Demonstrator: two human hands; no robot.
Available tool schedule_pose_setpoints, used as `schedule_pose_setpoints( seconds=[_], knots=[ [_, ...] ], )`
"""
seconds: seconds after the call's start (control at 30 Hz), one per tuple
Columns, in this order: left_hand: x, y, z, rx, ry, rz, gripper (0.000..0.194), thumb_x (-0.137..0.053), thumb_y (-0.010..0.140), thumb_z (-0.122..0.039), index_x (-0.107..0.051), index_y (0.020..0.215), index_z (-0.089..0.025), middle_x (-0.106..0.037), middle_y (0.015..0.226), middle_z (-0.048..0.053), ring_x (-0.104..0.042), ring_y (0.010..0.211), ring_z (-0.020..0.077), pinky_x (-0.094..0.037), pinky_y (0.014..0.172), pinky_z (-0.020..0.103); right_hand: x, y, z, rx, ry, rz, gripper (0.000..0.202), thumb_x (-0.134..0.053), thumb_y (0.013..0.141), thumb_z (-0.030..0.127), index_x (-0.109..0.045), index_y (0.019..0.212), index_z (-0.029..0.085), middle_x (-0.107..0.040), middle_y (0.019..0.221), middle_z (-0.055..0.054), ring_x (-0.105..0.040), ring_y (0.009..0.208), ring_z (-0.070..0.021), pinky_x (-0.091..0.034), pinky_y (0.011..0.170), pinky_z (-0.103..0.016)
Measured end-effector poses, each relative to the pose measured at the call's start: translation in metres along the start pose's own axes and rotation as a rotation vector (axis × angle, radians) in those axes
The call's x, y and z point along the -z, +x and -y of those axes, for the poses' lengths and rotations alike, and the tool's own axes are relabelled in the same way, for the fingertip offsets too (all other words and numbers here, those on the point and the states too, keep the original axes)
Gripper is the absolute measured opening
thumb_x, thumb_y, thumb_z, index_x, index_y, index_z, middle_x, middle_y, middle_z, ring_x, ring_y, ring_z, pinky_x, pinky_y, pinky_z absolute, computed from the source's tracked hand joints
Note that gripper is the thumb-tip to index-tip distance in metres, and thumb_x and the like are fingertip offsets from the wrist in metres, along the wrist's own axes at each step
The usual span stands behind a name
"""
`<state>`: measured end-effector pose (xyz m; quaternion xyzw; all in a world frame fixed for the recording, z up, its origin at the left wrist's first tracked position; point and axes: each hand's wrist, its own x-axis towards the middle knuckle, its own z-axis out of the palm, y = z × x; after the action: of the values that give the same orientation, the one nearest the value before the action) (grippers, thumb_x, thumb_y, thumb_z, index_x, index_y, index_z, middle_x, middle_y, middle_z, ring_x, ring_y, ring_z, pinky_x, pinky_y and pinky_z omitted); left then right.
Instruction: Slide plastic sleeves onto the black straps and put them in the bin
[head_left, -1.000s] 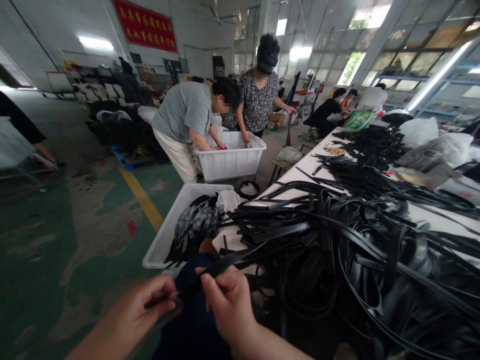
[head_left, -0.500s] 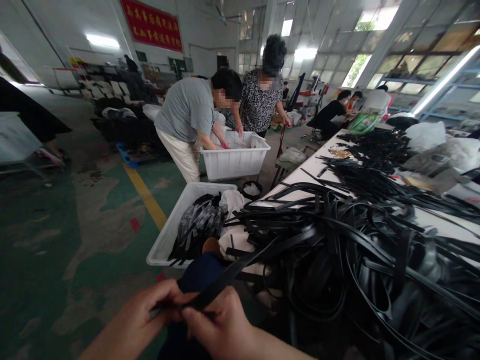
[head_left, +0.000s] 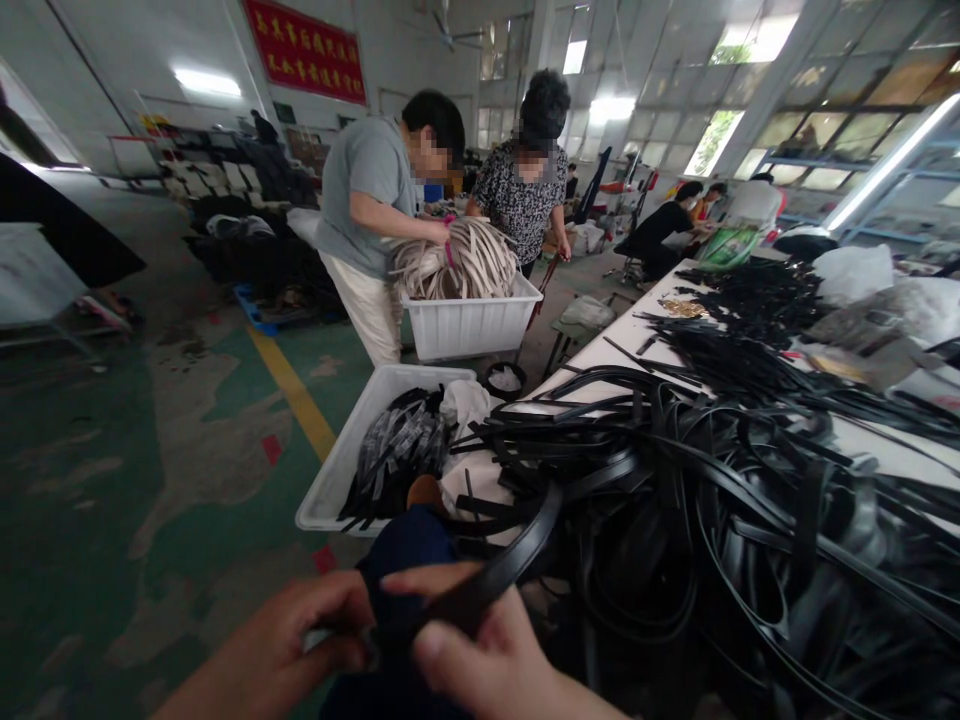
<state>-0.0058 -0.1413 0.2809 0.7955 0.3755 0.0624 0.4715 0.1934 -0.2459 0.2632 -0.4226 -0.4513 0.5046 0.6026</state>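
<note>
White table (head_left: pixel 885 445) at four o'clock; workshop's green floor (head_left: pixel 225 385) at nine; black strap (head_left: pixel 504 568) at six, its long axis pointing eight to two; left hand (head_left: pixel 300 635) and right hand (head_left: pixel 487 640) both pinched on it.

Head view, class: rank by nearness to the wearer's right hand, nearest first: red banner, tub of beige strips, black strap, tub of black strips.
1. Black strap: in the right hand.
2. Tub of black strips: ahead, left.
3. Tub of beige strips: ahead, farther back.
4. Red banner: upper left, in the background.
</note>
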Motion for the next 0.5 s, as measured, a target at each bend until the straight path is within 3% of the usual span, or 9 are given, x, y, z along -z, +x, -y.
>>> schedule_pose_setpoints(
  seconds=[0.07, 0.1, 0.2, 0.27, 0.33, 0.4, 0.43, 0.5],
  knots=[
    [0.000, 0.003, -0.007, 0.046, -0.006, 0.024, 0.008, -0.062, 0.079, -0.025, -0.065, 0.074, -0.020, -0.067, 0.073, -0.002, -0.060, 0.070, 0.0162, -0.044, 0.065, 0.021, 0.004, 0.000, 0.004, -0.030, 0.007, -0.137, 0.038, -0.050, 0.094, 0.048, -0.073, 0.100, 0.018, -0.048, 0.052, 0.004, -0.041, 0.044, -0.0080, -0.033, 0.043, -0.019],
    [-0.001, 0.005, -0.011, 0.053, -0.005, 0.036, 0.010, -0.061, 0.081, -0.027, -0.064, 0.075, -0.019, -0.066, 0.073, -0.002, -0.060, 0.072, 0.0164, -0.043, 0.066, 0.022, 0.006, 0.000, 0.006, -0.024, -0.045, -0.145, 0.037, -0.047, 0.097, 0.045, -0.073, 0.100, 0.019, -0.048, 0.052, 0.003, -0.042, 0.044, -0.0084, -0.035, 0.044, -0.020],
    [-0.007, 0.013, -0.025, -0.005, 0.011, 0.037, 0.016, -0.060, 0.083, -0.031, -0.062, 0.074, -0.018, -0.065, 0.073, -0.001, -0.058, 0.072, 0.0159, -0.041, 0.065, 0.022, 0.013, -0.005, 0.008, 0.087, -0.274, 0.019, 0.027, -0.054, 0.094, 0.034, -0.070, 0.114, 0.024, -0.068, 0.084, -0.006, -0.062, 0.071, -0.0160, -0.050, 0.068, -0.028],
    [-0.012, 0.018, -0.033, -0.026, -0.009, 0.068, 0.015, -0.060, 0.083, -0.030, -0.062, 0.075, -0.018, -0.065, 0.074, -0.002, -0.058, 0.073, 0.0154, -0.040, 0.065, 0.022, 0.020, -0.010, 0.009, 0.133, -0.341, 0.043, 0.033, -0.063, 0.088, 0.035, -0.068, 0.119, 0.026, -0.070, 0.101, -0.009, -0.066, 0.086, -0.0216, -0.052, 0.078, -0.033],
    [-0.015, 0.022, -0.039, -0.002, -0.057, 0.109, 0.010, -0.061, 0.081, -0.027, -0.063, 0.077, -0.018, -0.066, 0.076, -0.002, -0.060, 0.075, 0.0153, -0.041, 0.067, 0.022, 0.029, -0.014, 0.008, 0.104, -0.284, -0.124, 0.031, -0.061, 0.089, 0.041, -0.071, 0.114, 0.024, -0.071, 0.089, -0.008, -0.065, 0.071, -0.0190, -0.053, 0.064, -0.029],
    [-0.018, 0.025, -0.044, 0.032, -0.103, 0.126, 0.008, -0.062, 0.079, -0.025, -0.064, 0.078, -0.018, -0.067, 0.076, -0.002, -0.061, 0.075, 0.0152, -0.041, 0.066, 0.022, 0.036, -0.017, 0.006, 0.032, -0.196, -0.312, 0.034, -0.052, 0.094, 0.045, -0.073, 0.103, 0.021, -0.067, 0.073, -0.004, -0.053, 0.050, -0.0121, -0.044, 0.046, -0.023],
    [-0.019, 0.027, -0.046, 0.041, -0.122, 0.124, 0.008, -0.062, 0.078, -0.025, -0.063, 0.078, -0.017, -0.067, 0.075, -0.002, -0.061, 0.073, 0.0150, -0.041, 0.065, 0.022, 0.038, -0.018, 0.004, 0.006, -0.178, -0.361, 0.036, -0.049, 0.096, 0.046, -0.074, 0.099, 0.020, -0.066, 0.071, -0.004, -0.049, 0.047, -0.0102, -0.040, 0.044, -0.021],
    [-0.024, 0.032, -0.052, 0.038, -0.173, 0.132, 0.007, -0.060, 0.078, -0.023, -0.062, 0.077, -0.017, -0.067, 0.075, -0.002, -0.062, 0.073, 0.0150, -0.042, 0.064, 0.022, 0.040, -0.019, 0.000, -0.028, -0.193, -0.337, 0.036, -0.052, 0.094, 0.047, -0.075, 0.099, 0.020, -0.067, 0.077, -0.005, -0.049, 0.050, -0.0101, -0.040, 0.046, -0.022]
  ],
)
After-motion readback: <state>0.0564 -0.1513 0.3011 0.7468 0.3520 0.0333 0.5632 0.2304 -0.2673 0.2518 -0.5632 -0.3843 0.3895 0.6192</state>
